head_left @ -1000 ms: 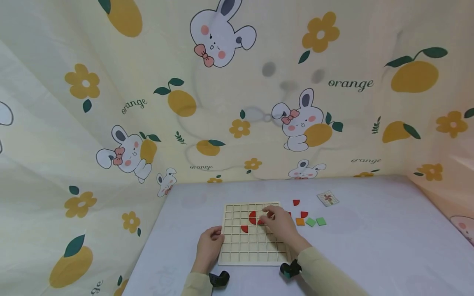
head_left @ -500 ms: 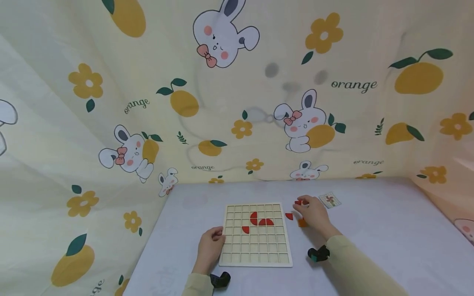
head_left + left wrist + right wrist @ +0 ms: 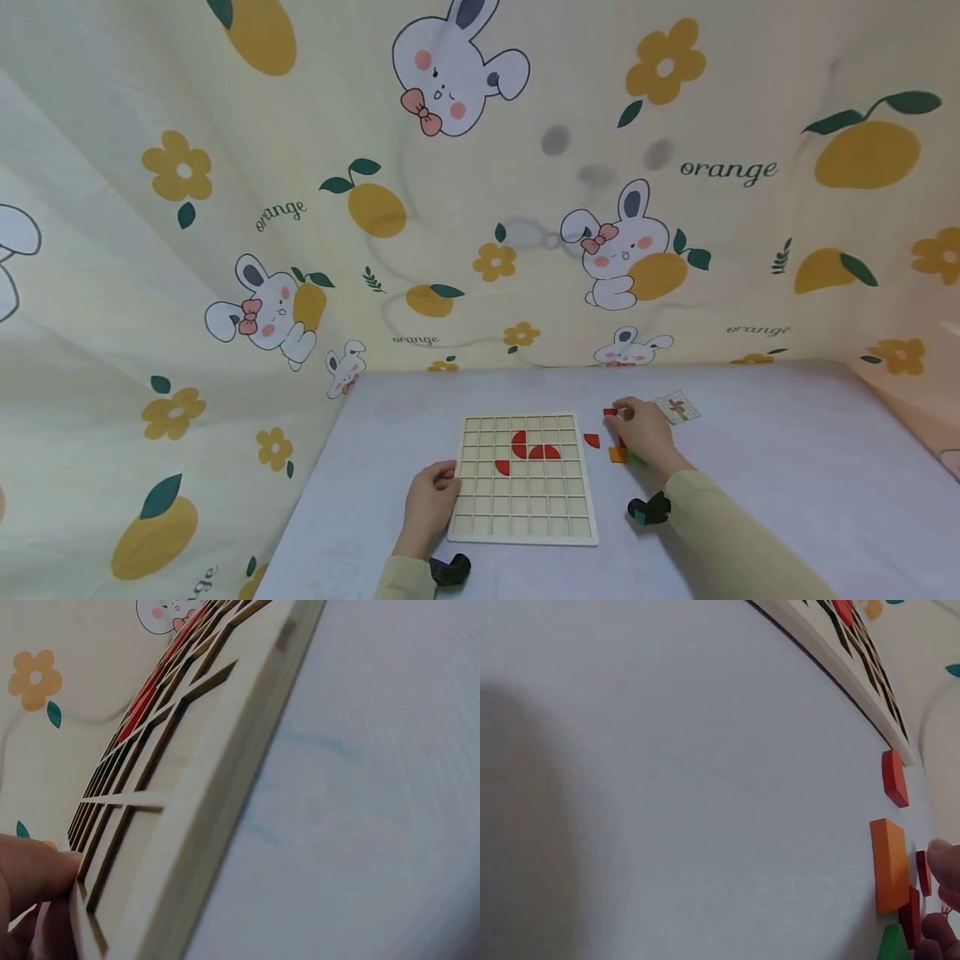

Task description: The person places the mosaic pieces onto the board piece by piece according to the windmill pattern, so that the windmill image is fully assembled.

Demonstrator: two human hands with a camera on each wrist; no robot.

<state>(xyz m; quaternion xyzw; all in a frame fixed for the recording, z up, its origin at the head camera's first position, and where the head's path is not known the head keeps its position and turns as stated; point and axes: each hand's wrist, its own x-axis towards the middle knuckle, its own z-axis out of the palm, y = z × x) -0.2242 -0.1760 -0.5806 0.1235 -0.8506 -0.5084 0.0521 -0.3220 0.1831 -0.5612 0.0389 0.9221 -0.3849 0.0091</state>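
Note:
A pale grid board (image 3: 510, 525) lies on the table with several red quarter-circle pieces (image 3: 521, 451) in its cells. My left hand (image 3: 429, 508) grips the board's left edge; in the left wrist view, the thumb (image 3: 41, 870) lies at the rim with fingers curled beside it. Right of the board, my right hand (image 3: 647, 435) pinches a red quarter-circle piece (image 3: 610, 412) between thumb and forefinger. The right wrist view shows the thumb (image 3: 946, 862) against that piece, the forefinger hidden. Below the hand, an orange square tile (image 3: 617, 455) and a green tile (image 3: 636, 459) lie partly covered.
Another red quarter-circle piece (image 3: 592, 440) lies just off the board's right edge. Beyond the right hand is a small pattern card (image 3: 678, 407). A printed cloth wall (image 3: 450, 208) closes off the back and sides of the white table (image 3: 757, 467).
My right hand has moved off the board to the loose pieces on the right, leaving a red piece in a cell. Its fingers have come onto another red piece. The left hand stays put.

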